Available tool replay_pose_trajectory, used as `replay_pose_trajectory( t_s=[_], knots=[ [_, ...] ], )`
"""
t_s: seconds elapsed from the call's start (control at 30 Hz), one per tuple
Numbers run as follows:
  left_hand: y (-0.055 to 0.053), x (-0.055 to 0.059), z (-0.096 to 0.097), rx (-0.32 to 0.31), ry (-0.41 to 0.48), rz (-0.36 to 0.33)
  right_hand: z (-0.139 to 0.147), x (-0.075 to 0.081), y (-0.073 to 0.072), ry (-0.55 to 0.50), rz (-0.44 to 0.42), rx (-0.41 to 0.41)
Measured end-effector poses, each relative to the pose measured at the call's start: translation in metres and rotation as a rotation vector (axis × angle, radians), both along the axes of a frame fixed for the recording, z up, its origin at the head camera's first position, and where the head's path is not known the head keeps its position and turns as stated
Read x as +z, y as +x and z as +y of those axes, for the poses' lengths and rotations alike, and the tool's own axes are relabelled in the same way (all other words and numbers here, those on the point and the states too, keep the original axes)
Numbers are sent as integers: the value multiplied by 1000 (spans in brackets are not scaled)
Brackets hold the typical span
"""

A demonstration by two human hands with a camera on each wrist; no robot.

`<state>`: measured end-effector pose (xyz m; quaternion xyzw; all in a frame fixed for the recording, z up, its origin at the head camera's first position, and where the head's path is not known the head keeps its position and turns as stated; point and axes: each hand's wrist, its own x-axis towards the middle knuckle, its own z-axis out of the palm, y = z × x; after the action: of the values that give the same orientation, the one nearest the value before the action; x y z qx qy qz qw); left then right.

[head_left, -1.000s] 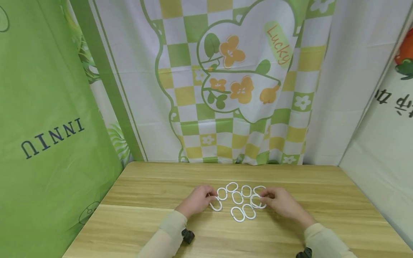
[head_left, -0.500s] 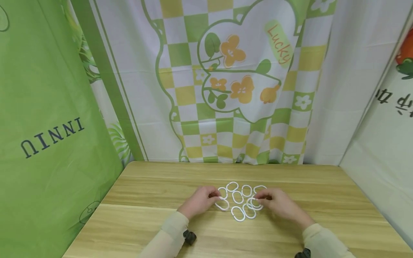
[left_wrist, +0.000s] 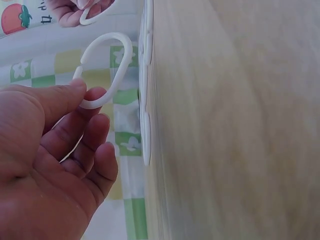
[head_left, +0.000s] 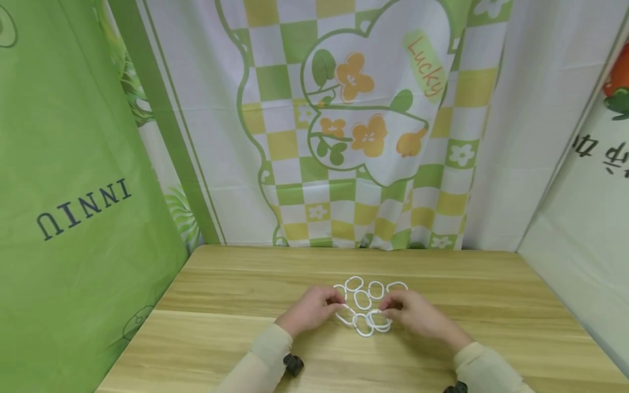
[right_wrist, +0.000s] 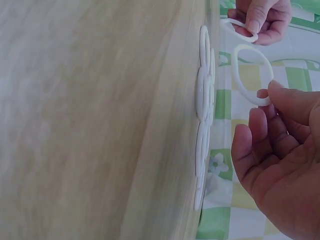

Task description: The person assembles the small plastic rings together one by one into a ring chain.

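White oval split rings, like shower curtain rings, lie in a loose cluster of several flat on the table. My left hand pinches one white split ring between thumb and index finger, at the cluster's near left. The gap in this ring faces up beside my thumb, and the ring stands off the tabletop in the left wrist view. A second white ring is pinched by my right hand, with the other fingers loosely curled. In the head view it overlaps rings lying at the cluster's near side.
A wood-grain table spreads under both hands. A checked green-and-yellow curtain hangs behind its far edge, with a green cloth on the left and a white cloth on the right.
Both hands have moved inward, each with its ring. The right hand has shifted left and nearer over the near rings; the left hand has moved right. The other rings have stayed put.
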<state>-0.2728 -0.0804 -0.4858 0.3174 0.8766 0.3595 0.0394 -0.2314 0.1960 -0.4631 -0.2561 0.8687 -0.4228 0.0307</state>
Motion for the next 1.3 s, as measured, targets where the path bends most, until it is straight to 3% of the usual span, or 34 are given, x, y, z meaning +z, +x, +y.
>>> replay_pose_trajectory(
  t_s=[0.37, 0.77, 0.97, 1.3],
  knots=[
    [7, 6, 8, -65, -19, 64, -11, -1, 2, -20, -43, 44],
    [13, 9, 16, -90, -11, 38, -19, -2, 4, -39, -88, 63],
    [17, 14, 20, -105, -36, 62, -21, -1, 5, -53, -69, 87],
    [17, 7, 23, -130, -24, 58, -23, -8, 3, -28, -76, 74]
  ],
)
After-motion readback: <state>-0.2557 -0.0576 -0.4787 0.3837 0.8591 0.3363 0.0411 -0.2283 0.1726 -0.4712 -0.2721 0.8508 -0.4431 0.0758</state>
